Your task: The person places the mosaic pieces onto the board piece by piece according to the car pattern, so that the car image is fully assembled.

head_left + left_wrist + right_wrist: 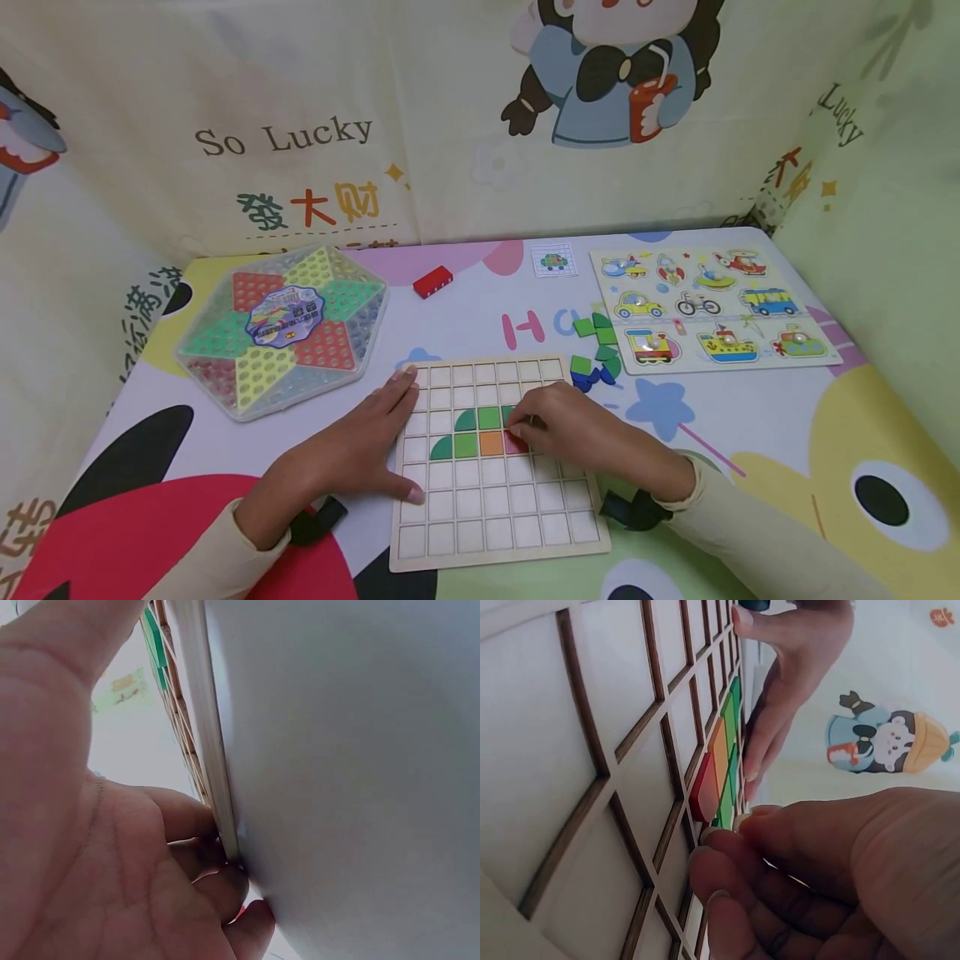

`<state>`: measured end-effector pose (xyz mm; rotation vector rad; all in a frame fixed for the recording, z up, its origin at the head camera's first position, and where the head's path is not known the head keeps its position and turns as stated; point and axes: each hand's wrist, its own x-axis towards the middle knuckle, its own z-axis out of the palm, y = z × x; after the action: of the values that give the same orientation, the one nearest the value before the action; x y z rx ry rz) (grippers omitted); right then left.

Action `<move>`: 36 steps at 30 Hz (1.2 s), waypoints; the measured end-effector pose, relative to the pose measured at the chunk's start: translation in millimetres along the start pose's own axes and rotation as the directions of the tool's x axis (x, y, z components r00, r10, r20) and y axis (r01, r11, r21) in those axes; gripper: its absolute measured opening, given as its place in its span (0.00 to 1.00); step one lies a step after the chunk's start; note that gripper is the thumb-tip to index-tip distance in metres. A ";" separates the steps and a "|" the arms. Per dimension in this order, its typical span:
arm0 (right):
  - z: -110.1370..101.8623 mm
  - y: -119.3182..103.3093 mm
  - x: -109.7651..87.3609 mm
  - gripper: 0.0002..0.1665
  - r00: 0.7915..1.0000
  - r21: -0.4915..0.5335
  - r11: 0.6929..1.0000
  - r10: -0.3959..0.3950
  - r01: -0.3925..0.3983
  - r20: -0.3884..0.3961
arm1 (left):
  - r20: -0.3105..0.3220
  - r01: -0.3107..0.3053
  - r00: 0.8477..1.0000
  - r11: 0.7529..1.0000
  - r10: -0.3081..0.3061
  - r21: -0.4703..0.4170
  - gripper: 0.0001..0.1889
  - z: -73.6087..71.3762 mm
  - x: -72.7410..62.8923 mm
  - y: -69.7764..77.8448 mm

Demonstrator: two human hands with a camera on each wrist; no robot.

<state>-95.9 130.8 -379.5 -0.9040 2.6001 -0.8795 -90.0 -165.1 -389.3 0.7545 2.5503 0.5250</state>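
A wooden grid board [495, 531] lies in front of me. My left hand [356, 446] rests along its left edge, fingers extended and thumb near the frame. My right hand [577, 429] is over the board's middle, thumb and fingertips pinching a dark green rounded tile [507, 412], mostly hidden by the fingers. Just below that is a red tile [516, 442], beside an orange square tile [491, 443]. Green square tiles [488, 417] and dark green quarter-round tiles [441, 448] fill neighbouring cells. In the right wrist view, the red tile [703, 791] shows a rounded corner.
Loose green tiles [606, 335] and blue tiles [592, 377] lie right of the board's far corner. Behind stand a pattern card [555, 260] and a red block [432, 282]. A vehicle puzzle [693, 321] is at right, a Chinese checkers box [285, 329] at left.
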 end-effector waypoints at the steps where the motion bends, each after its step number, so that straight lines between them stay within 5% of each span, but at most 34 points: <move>1: 0.0 0.4 -0.1 0.07 1.000 0.006 1.000 0.007 -0.007 0.000 | 0.001 0.002 1.000 1.000 -0.002 0.001 0.67 0.0 0.2 0.0; 8: -3.6 0.5 -3.6 0.09 0.998 0.084 0.994 0.070 -0.070 0.004 | 0.001 0.002 1.000 1.000 -0.002 -0.005 0.68 0.4 0.4 0.1; 18: -17.8 13.3 -11.9 0.10 0.986 0.171 0.979 0.132 -0.114 -0.099 | 0.004 0.013 1.000 1.000 -0.013 0.000 0.68 -0.1 0.2 0.5; 36: -43.5 46.7 -36.3 0.10 0.944 0.131 0.965 0.251 -0.227 -0.214 | -0.002 -0.007 1.000 1.000 0.007 -0.017 0.67 -0.2 -0.3 0.0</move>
<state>-108.0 202.9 -372.7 -0.4674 2.7480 -1.0939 -89.9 -165.3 -389.0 0.7573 2.5427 0.5492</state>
